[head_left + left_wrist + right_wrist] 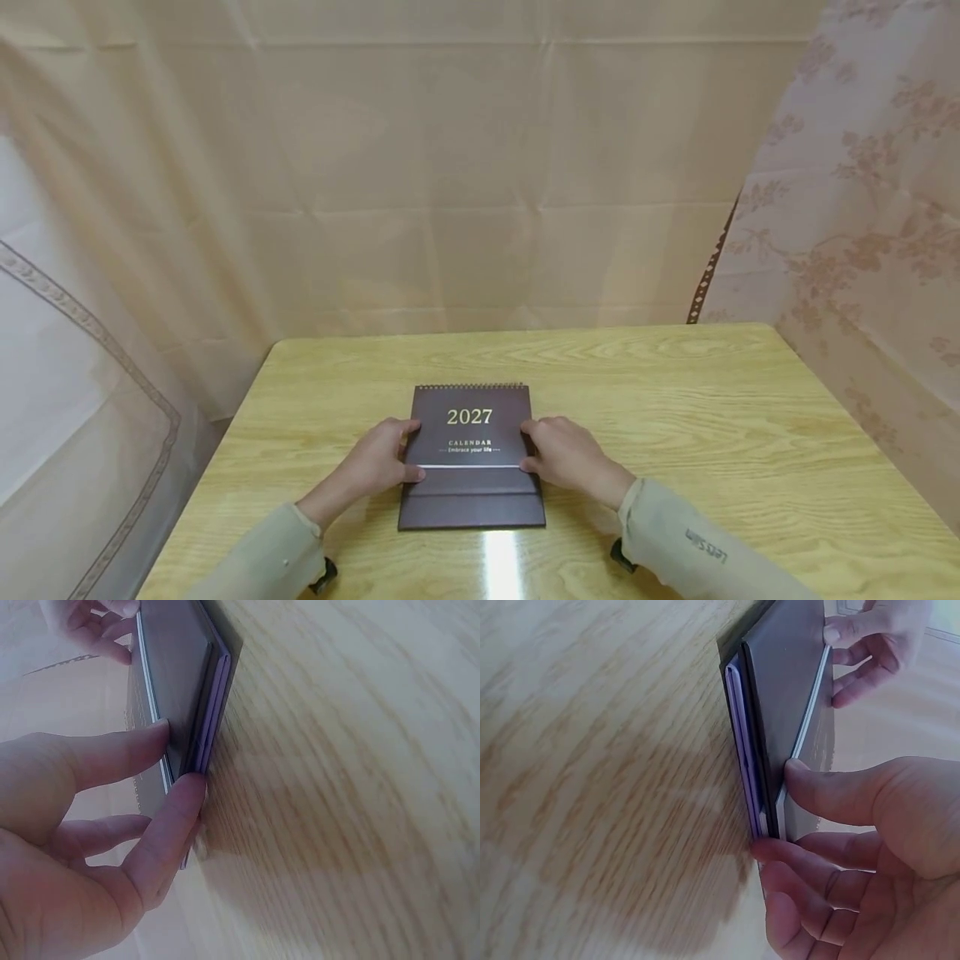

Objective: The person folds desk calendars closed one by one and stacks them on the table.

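A dark brown desk calendar [471, 481] lies on the wooden table, its wire spiral along the far edge and "2027 CALENDAR" in gold on the cover. My left hand [375, 458] pinches its left side, thumb on top and fingers at the edge. On the opposite side my right hand [567, 454] grips it the same way. In the left wrist view, purple-looking layers show along the edge of the calendar [176, 667] under the dark cover. The right wrist view shows the right thumb pressing on the calendar [787, 682] beside a white page edge.
The light wooden table [675, 400] extends around the calendar on all sides. Behind it hangs a beige cloth [420, 167]. A floral cloth [877, 217] hangs at the right, and a white cloth with a patterned band [67, 400] at the left.
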Demonstrator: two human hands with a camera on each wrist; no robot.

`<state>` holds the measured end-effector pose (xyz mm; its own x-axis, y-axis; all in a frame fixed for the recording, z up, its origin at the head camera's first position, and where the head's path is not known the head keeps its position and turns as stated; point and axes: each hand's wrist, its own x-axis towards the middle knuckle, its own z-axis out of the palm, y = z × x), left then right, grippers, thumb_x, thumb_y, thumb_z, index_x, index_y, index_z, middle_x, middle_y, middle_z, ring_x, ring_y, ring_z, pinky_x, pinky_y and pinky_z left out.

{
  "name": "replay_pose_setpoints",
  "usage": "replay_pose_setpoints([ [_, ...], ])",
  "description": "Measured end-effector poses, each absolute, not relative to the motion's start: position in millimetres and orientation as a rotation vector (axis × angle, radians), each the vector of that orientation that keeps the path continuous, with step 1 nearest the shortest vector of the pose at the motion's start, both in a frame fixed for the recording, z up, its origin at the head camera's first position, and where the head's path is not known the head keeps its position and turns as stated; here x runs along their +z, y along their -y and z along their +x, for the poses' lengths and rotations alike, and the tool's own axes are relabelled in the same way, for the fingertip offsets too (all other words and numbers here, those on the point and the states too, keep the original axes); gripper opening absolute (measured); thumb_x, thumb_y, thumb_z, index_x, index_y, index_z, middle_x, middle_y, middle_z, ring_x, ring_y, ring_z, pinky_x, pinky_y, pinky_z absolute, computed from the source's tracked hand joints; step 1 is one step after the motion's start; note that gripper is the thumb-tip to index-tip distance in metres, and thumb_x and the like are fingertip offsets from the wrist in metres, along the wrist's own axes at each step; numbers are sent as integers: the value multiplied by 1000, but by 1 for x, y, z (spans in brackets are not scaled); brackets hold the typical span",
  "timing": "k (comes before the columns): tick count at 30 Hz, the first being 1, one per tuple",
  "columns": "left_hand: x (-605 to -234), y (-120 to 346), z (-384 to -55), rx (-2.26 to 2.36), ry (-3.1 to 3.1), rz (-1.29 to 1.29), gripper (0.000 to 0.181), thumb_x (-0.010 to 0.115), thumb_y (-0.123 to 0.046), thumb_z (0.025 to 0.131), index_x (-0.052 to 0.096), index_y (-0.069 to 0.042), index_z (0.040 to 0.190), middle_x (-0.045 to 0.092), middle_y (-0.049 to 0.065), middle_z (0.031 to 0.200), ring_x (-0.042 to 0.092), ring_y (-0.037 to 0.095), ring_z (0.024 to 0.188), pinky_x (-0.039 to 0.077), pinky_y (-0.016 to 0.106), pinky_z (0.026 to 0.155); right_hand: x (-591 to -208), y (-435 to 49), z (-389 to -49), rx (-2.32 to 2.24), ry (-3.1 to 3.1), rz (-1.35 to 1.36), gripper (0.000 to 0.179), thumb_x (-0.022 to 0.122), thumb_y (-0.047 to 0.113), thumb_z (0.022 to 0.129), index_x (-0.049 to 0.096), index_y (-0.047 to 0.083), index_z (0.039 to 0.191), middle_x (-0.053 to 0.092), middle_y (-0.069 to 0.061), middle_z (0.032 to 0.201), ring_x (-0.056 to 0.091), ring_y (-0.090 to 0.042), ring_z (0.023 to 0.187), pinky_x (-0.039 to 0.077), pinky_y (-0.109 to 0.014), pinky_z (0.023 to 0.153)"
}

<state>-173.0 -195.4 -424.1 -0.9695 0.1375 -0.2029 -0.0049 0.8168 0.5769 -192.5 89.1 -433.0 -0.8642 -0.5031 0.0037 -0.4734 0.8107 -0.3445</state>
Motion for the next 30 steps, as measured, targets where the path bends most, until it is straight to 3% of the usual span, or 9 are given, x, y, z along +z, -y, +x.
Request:
replay_pose_setpoints([
  [8,-420,196,-173,764,-2826,215,77,93,-10,71,56,10,136,62,24,125,65,20,88,57,37,81,-429,-89,-191,-496,-2894,-749,38,86,23,83,70,1,110,72,-10,92,68,-26,83,57,-43,70],
  [13,-414,196,-172,526,-2875,358,73,92,-23,75,61,6,134,65,22,124,65,29,104,53,47,93,-425,-93,-190,-508,-2862,-779,38,86,21,82,69,1,109,71,-9,89,67,-25,82,57,-44,70],
  [18,-409,199,-171,369,-2890,442,69,88,-33,79,64,2,133,66,20,124,63,34,110,50,49,97,-418,-103,-194,-581,-2732,-824,55,81,19,88,61,-8,131,69,-4,84,61,-18,75,54,-40,72],
  [20,-408,202,-172,352,-2878,469,68,87,-34,82,63,1,134,65,20,127,62,34,112,49,50,98,-412,-109,-196,-610,-2656,-833,58,76,22,93,55,-9,138,72,-6,90,64,-18,79,55,-40,75],
  [24,-405,211,-174,376,-2833,511,61,80,-33,89,62,-1,137,58,21,137,57,38,122,46,53,103,-399,-124,-201,-650,-2521,-840,57,65,29,101,51,-6,143,71,-15,121,70,-25,101,54,-47,93],
  [30,-395,231,-178,384,-2939,649,47,68,-33,99,62,-5,137,47,26,148,50,47,130,42,63,104,-382,-148,-214,-634,-2402,-836,62,48,46,107,45,3,151,52,-15,149,51,-36,134,36,-53,113],
])
